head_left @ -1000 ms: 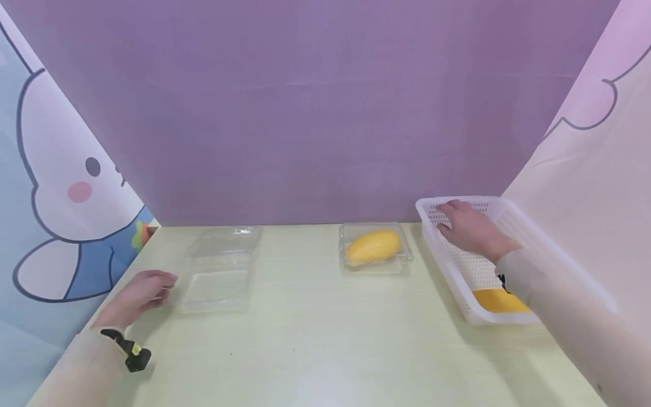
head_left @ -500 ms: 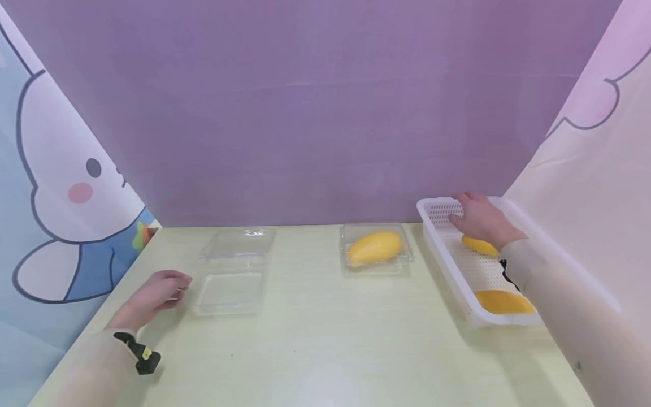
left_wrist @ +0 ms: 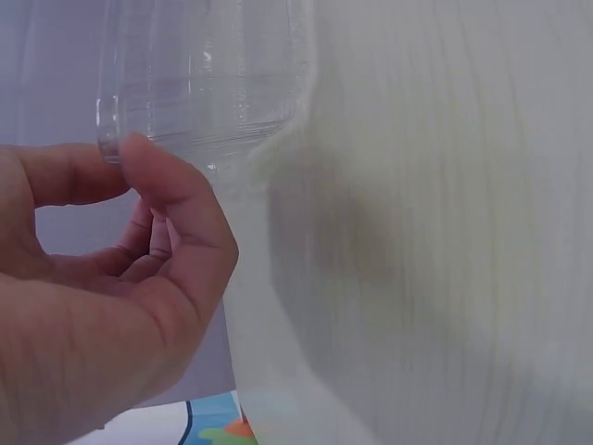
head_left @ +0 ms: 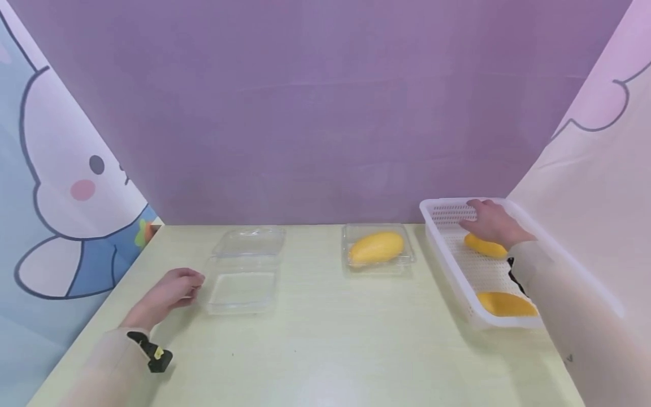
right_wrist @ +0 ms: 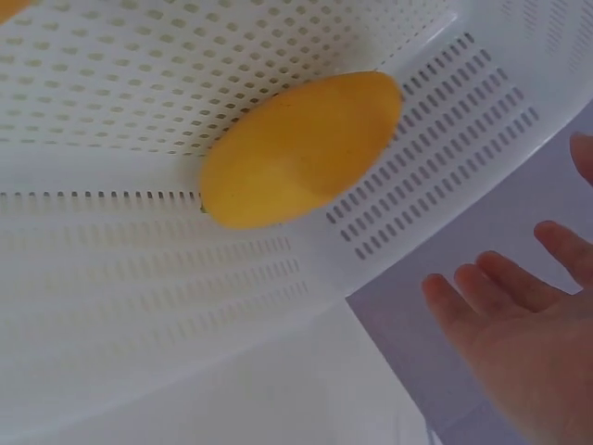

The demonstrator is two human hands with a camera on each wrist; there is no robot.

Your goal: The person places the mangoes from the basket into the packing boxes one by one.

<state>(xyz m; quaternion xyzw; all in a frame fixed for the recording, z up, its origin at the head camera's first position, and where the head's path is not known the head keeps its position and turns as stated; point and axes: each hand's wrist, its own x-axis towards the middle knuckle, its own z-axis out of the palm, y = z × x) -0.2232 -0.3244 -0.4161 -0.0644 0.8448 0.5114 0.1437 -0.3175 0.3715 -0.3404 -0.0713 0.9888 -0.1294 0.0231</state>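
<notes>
My left hand (head_left: 175,291) pinches the left edge of an open clear plastic clamshell box (head_left: 243,291) between thumb and forefinger. The box's rim (left_wrist: 109,139) shows at the fingertips in the left wrist view. Over the far part of a white perforated basket (head_left: 447,260) hovers my right hand (head_left: 490,221), its fingers spread and holding nothing. A yellow mango (head_left: 483,246) lies in the basket below that hand; the right wrist view shows this mango (right_wrist: 301,150) apart from the fingers. Another mango (head_left: 503,304) rests at the basket's near end, partly hidden by the sleeve.
Between box and basket, a second clear box (head_left: 351,229) holds a mango (head_left: 376,247) near the table's back edge. A purple panel (head_left: 315,113) rises behind the pale table (head_left: 325,350). Printed panels (head_left: 76,226) stand at both sides.
My left hand has slid the clear clamshell box to the right along the table. My right hand has shifted right over the basket, and the mango below it has come into view.
</notes>
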